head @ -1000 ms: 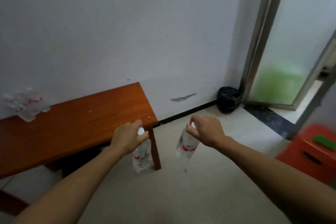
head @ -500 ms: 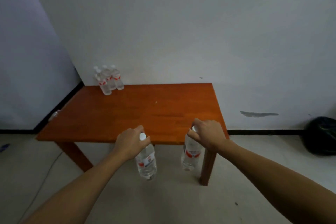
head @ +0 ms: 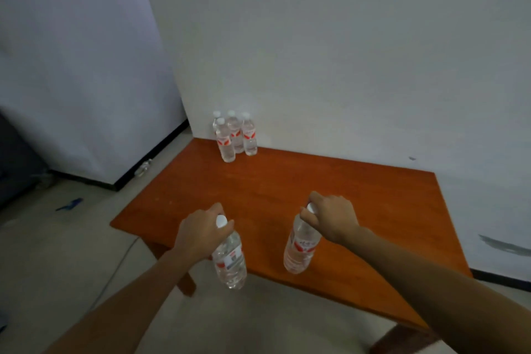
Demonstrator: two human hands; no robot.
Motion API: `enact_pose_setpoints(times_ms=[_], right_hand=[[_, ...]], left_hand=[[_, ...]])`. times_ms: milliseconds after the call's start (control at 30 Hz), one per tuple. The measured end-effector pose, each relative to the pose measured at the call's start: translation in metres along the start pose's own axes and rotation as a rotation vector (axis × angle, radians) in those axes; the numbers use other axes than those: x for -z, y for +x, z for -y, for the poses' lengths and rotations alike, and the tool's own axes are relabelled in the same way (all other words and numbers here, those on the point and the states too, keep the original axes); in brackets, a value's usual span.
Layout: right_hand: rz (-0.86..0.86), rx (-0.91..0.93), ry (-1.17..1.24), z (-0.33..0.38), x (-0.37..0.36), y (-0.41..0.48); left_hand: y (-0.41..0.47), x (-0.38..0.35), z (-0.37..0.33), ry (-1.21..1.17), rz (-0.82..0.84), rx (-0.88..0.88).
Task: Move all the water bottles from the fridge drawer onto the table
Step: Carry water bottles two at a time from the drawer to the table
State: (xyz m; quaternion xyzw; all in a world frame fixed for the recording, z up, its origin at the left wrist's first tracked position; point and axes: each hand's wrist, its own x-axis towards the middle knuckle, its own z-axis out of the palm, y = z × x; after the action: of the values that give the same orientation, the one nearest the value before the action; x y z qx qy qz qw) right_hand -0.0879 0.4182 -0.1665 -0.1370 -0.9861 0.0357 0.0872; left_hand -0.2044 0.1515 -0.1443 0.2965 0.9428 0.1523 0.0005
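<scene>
Item, far left: grey floor [head: 43, 261] with a blue scrap [head: 69, 204], not part of the job. Item: left hand [head: 198, 234], grip closed round the neck of the left bottle [head: 230, 260] just under its white cap; the bottle hangs below the grip, tilted, its lower half past the near edge of the desk [head: 287, 190] and over the floor. Item, far corner of the desk against the wall: four bottles [head: 234, 135] standing upright, touching or nearly so. Item: right hand [head: 333, 217], grip closed over the cap and neck of the right bottle [head: 300, 247], which hangs below the grip over the near part of the desk; whether its base touches the wood cannot be told. Handling note, as judgement: bring the left bottle forward over the wood before lowering, set each base flat, let go only once the bottle stands steady, and keep clear of the standing group.
</scene>
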Motion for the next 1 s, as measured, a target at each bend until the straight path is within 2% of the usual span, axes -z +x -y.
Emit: enact_pose_setpoints(times_ms=[233, 367, 567, 900, 1000], right_hand=[[-0.001, -0.115, 0.010, 0.043, -0.034, 0.120], [-0.063, -0.219, 0.013, 0.055, -0.035, 0.170], [-0.086, -0.277, 0.032, 0.045, -0.036, 0.253], [-0.044, -0.303, 0.130, 0.002, -0.105, 0.398], [-0.024, -0.280, 0.166, -0.004, -0.121, 0.436]], left_hand=[[0.123, 0.010, 0.083, 0.009, 0.054, -0.119], [0.193, 0.022, 0.106, -0.002, 0.069, -0.192], [0.287, 0.018, 0.118, -0.034, 0.049, -0.230], [0.441, -0.037, 0.116, 0.022, 0.159, -0.331], [0.477, -0.053, 0.114, 0.040, 0.148, -0.370]])
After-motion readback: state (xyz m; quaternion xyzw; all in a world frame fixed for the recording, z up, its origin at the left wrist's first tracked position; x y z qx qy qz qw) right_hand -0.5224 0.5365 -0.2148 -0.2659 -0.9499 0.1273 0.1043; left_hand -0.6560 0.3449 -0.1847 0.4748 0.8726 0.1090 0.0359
